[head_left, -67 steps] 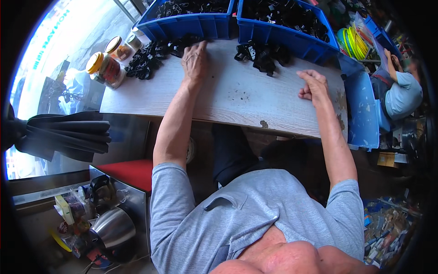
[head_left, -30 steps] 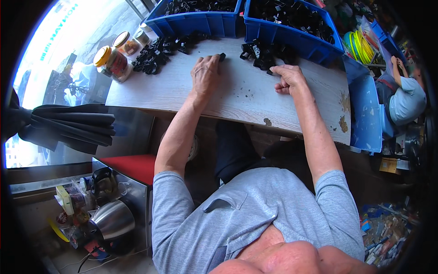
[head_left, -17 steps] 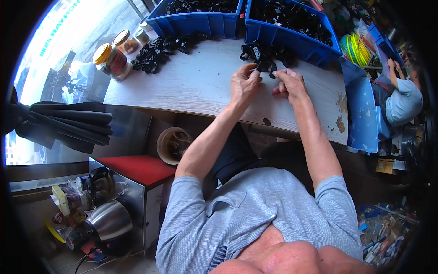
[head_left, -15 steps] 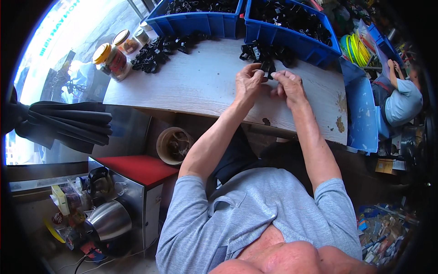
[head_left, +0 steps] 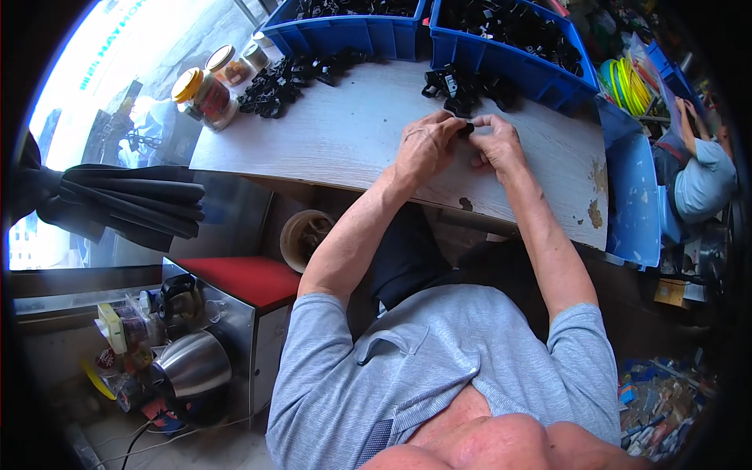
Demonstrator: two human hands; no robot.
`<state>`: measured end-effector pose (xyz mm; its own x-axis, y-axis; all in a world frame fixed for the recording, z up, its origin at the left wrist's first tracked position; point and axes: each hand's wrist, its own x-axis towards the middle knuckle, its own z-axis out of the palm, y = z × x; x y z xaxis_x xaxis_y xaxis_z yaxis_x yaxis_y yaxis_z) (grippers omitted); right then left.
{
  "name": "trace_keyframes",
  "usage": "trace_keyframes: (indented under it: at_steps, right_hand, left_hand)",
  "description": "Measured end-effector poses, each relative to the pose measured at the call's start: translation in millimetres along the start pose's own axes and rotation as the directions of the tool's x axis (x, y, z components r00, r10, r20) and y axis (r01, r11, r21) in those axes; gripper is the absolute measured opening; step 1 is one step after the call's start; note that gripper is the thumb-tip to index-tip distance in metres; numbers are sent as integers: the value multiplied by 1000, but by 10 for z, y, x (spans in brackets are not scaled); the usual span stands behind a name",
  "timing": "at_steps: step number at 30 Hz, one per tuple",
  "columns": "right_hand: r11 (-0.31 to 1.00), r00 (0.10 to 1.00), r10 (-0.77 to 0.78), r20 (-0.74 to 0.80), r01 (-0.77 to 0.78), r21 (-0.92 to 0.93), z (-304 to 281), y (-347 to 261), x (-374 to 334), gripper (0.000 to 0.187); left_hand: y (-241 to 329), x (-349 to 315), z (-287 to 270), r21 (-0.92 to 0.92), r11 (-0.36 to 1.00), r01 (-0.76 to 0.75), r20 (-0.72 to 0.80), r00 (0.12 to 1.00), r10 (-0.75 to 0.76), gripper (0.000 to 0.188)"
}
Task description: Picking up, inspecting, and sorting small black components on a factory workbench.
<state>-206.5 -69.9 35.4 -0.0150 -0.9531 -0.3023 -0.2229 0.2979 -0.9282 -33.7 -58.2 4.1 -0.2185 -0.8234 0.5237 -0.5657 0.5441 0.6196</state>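
Note:
Over the white wood-grain table (head_left: pixel 313 129), my two hands meet at a small black part (head_left: pixel 465 129), too small to name more closely. My left hand (head_left: pixel 427 147) is closed on it, thumb and forefinger pinching from the left. From the other side, my right hand (head_left: pixel 497 145) has its thumb and forefinger bent around the same part. A small heap of black clip-like parts (head_left: pixel 462 90) lies just beyond my fingers. Farther left on the tabletop is a second pile of similar black parts (head_left: pixel 274 88).
Two blue bins (head_left: pixel 509 59) full of black parts line the table's far edge. Jars, one a yellow-lidded jar (head_left: pixel 205 98), stand at the left. A blue crate (head_left: pixel 634 200) adjoins the right end. Below left is a red-topped cabinet (head_left: pixel 243 278). Another person (head_left: pixel 701 176) works far right.
Both hands have drawn closer together around the black part, the left one turning further over it. The whole view has shifted slightly, moving the table a little to the right.

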Motion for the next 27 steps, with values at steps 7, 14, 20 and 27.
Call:
trace_keyframes:
  at_steps: [7,14,20,27]
  right_hand:
    - [989,989,51,141,-30,-145,7,-121,-4,40]
    - [969,995,4,95,19,-245,32,-87,3,28]
    - [958,994,44,97,-14,-288,29,-150,-25,36]
    - [962,992,9,129,27,-271,22,-123,-22,36]
  left_hand:
    - [-39,-57,-69,58,996,-63,-46,997,66,25]
    - [36,-65,-87,-23,1000,-5,-108,994,2,25]
    - [33,-79,-138,94,990,-103,52,994,98,31]
    - [94,-126,-190,275,944,-182,153,978,144,43]
